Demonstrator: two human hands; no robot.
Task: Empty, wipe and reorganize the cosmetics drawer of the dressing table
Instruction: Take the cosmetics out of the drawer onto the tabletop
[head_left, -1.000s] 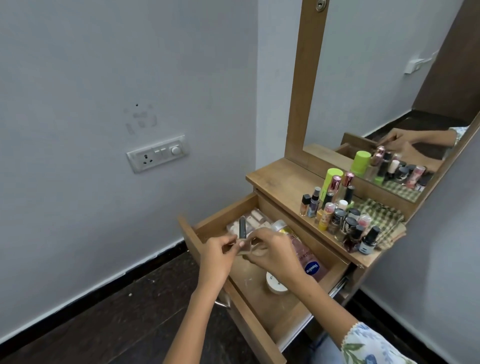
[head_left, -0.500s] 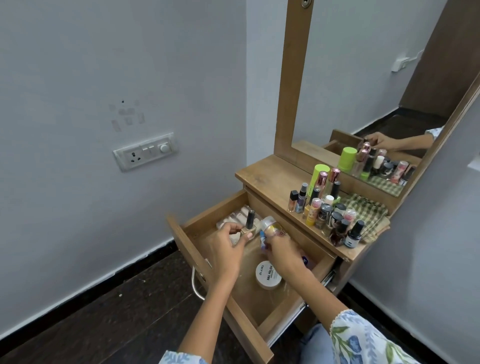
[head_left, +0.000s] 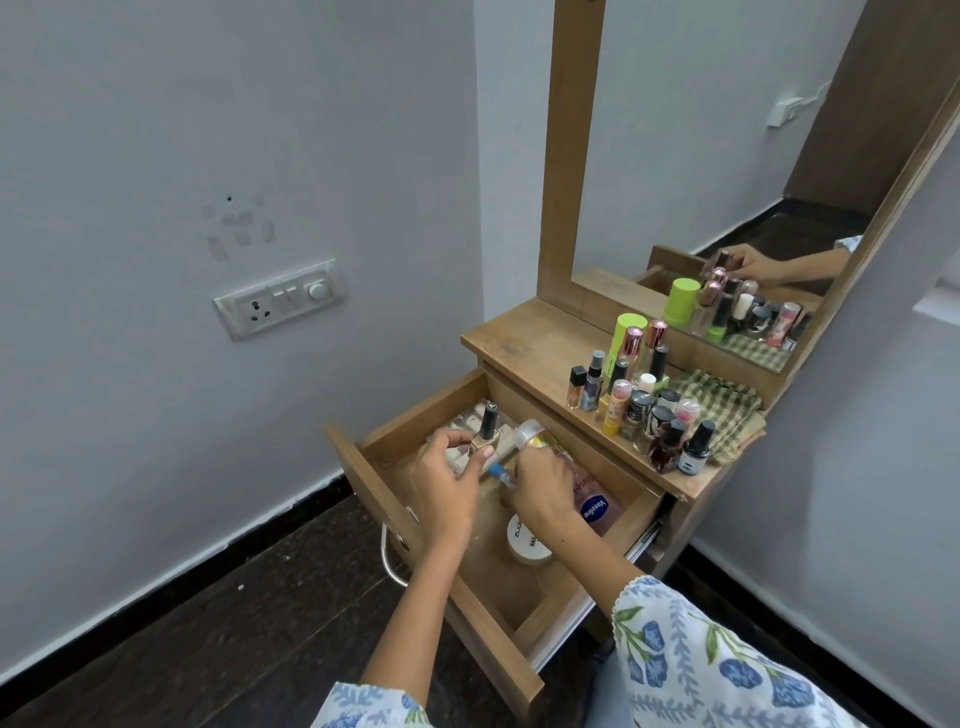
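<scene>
The wooden drawer (head_left: 374, 483) of the dressing table stands pulled out. Above it my left hand (head_left: 441, 488) pinches a gold nail polish bottle (head_left: 485, 434) with a black cap, held upright. My right hand (head_left: 540, 480) grips a small bottle with a silver cap (head_left: 531, 434); a blue-tipped item (head_left: 500, 473) shows beside its fingers. In the drawer lie a pink Vaseline bottle (head_left: 592, 501), a white round jar (head_left: 524, 540) and a pale palette (head_left: 470, 423) at the back left.
Several small cosmetic bottles (head_left: 644, 410) stand grouped on the table top (head_left: 524, 338), with a green checked cloth (head_left: 722, 410) folded behind them. A mirror (head_left: 727, 171) rises at the back. A wall socket (head_left: 280, 299) is to the left. Dark floor lies below.
Both hands have lifted slightly from the drawer, the left now holding the nail polish upright and the right holding the silver-capped bottle. The camera has shifted rightward.
</scene>
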